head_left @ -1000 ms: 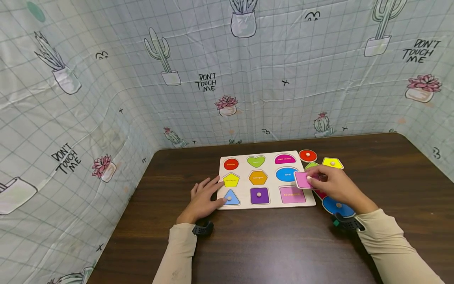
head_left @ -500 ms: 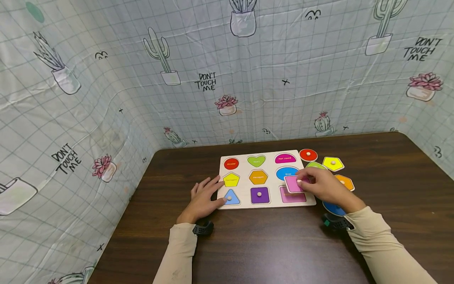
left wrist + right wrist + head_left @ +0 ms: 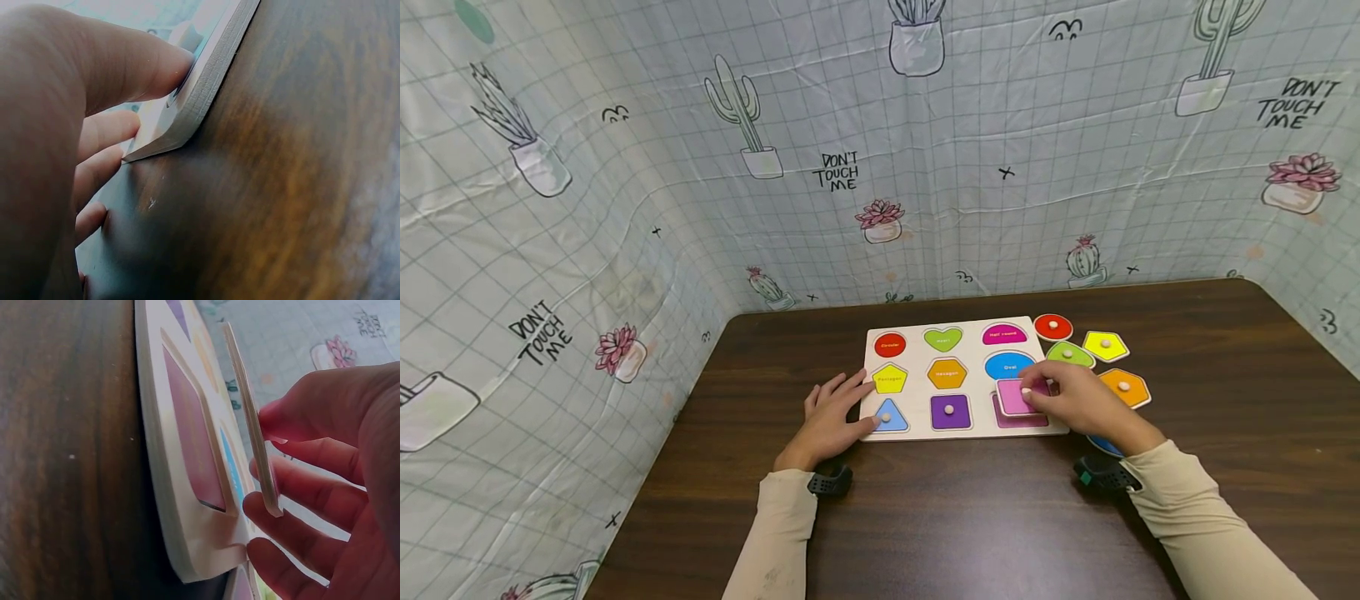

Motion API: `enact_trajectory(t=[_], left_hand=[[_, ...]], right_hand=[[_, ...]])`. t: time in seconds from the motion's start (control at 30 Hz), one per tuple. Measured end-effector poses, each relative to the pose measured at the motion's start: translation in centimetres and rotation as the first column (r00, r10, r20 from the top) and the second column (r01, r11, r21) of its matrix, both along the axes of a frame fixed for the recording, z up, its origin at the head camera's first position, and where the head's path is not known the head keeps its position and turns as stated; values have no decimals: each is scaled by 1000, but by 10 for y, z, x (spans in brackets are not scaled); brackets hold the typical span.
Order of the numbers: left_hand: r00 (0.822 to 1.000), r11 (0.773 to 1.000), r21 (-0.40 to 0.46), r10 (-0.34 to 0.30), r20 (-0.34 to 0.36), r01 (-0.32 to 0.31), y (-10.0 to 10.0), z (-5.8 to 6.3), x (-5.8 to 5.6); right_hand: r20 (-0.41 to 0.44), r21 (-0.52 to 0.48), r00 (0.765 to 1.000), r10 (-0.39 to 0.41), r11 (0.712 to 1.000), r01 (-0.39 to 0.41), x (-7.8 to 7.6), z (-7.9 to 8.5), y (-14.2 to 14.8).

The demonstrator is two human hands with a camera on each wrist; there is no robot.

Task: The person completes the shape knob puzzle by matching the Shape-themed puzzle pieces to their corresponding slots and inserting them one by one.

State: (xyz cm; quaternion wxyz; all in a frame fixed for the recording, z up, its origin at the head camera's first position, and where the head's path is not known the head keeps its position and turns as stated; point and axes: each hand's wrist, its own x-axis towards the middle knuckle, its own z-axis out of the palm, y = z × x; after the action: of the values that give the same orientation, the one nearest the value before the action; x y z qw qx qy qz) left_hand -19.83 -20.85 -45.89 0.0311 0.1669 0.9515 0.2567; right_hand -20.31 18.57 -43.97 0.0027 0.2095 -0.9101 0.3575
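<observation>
In the head view my right hand pinches the small knob of a pink rectangle puzzle piece. The piece hovers over the pink rectangle recess at the near right of the white shape board. Seen edge-on in the right wrist view, the rectangle piece stands apart from the recess. My left hand rests with spread fingers on the board's left edge, its thumb lying by the light-blue triangle piece. A purple square piece sits in its slot.
Loose knobbed pieces lie right of the board: a red circle, a green heart, a yellow pentagon and an orange hexagon. A blue piece is mostly hidden under my right wrist. A printed cloth stands behind the dark table.
My right hand has carried the pink rectangle leftward and toward me, from the board's right edge to over its recess. My left hand has stayed in place.
</observation>
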Motion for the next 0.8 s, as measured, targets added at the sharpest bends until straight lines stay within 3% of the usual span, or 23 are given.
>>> enact_trajectory(t=[0.8], left_hand=[[1000, 1000, -10, 5, 3, -5, 0, -1, -1]], right_hand=[[-34, 22, 999, 23, 1000, -22, 1, -7, -4]])
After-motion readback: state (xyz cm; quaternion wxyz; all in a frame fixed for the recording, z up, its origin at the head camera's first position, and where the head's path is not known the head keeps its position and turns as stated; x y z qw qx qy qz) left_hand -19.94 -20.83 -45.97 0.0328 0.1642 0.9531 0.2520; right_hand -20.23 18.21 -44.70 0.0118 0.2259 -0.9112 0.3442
